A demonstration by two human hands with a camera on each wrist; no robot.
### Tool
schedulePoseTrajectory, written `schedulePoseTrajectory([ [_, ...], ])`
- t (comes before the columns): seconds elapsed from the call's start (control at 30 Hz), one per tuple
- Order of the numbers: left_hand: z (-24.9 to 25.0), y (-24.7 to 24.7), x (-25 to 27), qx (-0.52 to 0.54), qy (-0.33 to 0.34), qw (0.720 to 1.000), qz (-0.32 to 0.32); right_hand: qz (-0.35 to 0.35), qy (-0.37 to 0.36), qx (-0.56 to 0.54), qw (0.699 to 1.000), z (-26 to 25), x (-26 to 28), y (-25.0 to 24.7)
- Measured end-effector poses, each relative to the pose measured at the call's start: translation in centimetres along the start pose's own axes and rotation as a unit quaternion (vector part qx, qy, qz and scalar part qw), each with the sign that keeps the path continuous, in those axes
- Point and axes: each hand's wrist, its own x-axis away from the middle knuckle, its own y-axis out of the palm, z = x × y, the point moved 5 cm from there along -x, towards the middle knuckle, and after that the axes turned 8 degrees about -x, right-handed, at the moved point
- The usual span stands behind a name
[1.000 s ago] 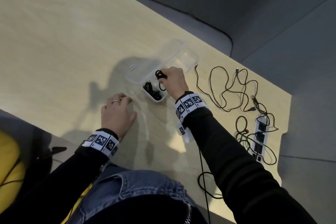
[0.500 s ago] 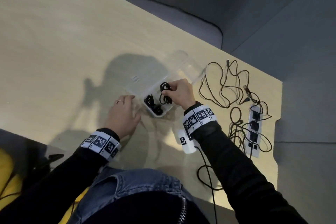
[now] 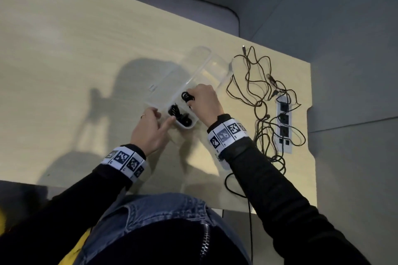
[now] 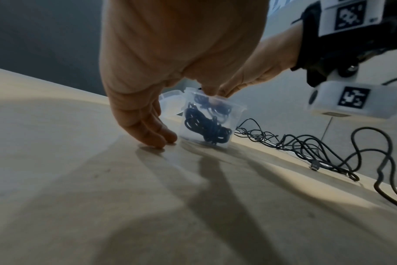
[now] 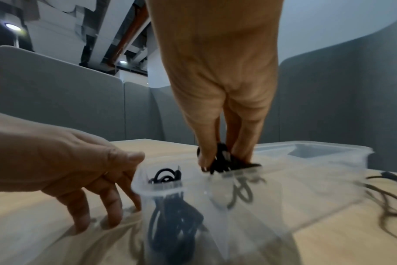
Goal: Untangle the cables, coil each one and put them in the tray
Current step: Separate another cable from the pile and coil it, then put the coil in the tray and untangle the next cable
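- Right hand (image 3: 203, 101) is down over the clear tray (image 3: 200, 66), fingers (image 5: 206, 148) pinched tight around a small black coiled cable (image 3: 187, 96), holding it at rim level above the tray's near compartment.
- A second coiled cable (image 3: 179, 115) already sits in that near end of the tray, a dark bundle against the clear wall; the left wrist view shows it resting on the tray floor.
- Left hand (image 3: 150, 129) is planted just beside the tray's near end, fingers (image 4: 152, 132) loosely extended with tips on the worktop (image 3: 64, 60); the thumb reaches to the tray's rim, nothing grasped.
- The tray lies on a diagonal across the middle of the worktop, its far compartments looking clear from the head view.
- Over by the worktop's right edge, a loose tangle of cables (image 3: 258, 84) sprawls, still unsorted, well apart from the tray.
- A white power strip (image 3: 283, 122) lies along that right edge, with cable loops draped over it.
- One more dark cable (image 3: 231, 185) trails off the worktop's near edge beneath the right sleeve.
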Motion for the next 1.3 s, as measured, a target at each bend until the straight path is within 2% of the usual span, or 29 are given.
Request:
schedulePoseTrajectory([
  [0.1, 0.2, 0.2, 0.0, 0.002, 0.003, 1.000, 0.005, -0.002, 0.096, -0.017, 0.995, 1.0, -0.7, 0.9],
  [0.2, 0.4, 0.0, -0.2, 0.012, -0.001, 1.000, 0.011, -0.014, 0.111, 0.001, 0.994, 1.6, -0.9, 1.9],
  [0.37, 0.2, 0.3, -0.2, 0.018, -0.008, 1.000, 0.013, -0.024, 0.074, 0.042, 0.996, 2.2, -0.9, 1.6],
  [0.47, 0.4, 0.2, -0.2, 0.015, -0.006, 1.000, 0.014, -0.015, 0.021, 0.095, 0.995, 2.2, -0.6, 1.0],
  [0.6, 0.6, 0.1, 0.0, 0.000, 0.000, 1.000, 0.017, -0.025, -0.053, 0.202, 0.978, 1.5, -0.3, 1.9],
  [0.77, 0.5, -0.2, 0.2, -0.015, 0.002, 1.000, 0.017, -0.040, -0.076, 0.260, 0.962, 1.5, -0.8, 2.4],
  [0.9, 0.6, -0.3, 0.2, -0.025, 0.006, 1.000, 0.012, -0.094, -0.050, 0.207, 0.973, 1.8, -0.8, 2.3],
  [1.0, 0.9, -0.2, 0.5, -0.024, 0.014, 1.000, 0.006, -0.115, -0.005, 0.045, 0.992, 2.7, 0.2, 1.1],
  [1.1, 1.0, 0.1, 0.8, -0.059, 0.026, 0.997, -0.034, -0.049, 0.002, -0.127, 0.991, 3.4, 3.2, -0.9],
  [1.17, 0.7, 0.6, 1.0, -0.107, 0.034, 0.990, -0.083, 0.029, 0.010, -0.155, 0.988, 4.8, 6.0, -2.4],
  [1.23, 0.2, 1.1, 1.4, -0.157, 0.050, 0.977, -0.133, 0.096, 0.048, -0.052, 0.993, 7.1, 9.7, -3.8],
  [1.3, -0.2, 1.7, 2.1, -0.188, 0.070, 0.965, -0.166, 0.135, 0.160, 0.061, 0.976, 10.6, 13.8, -4.8],
])
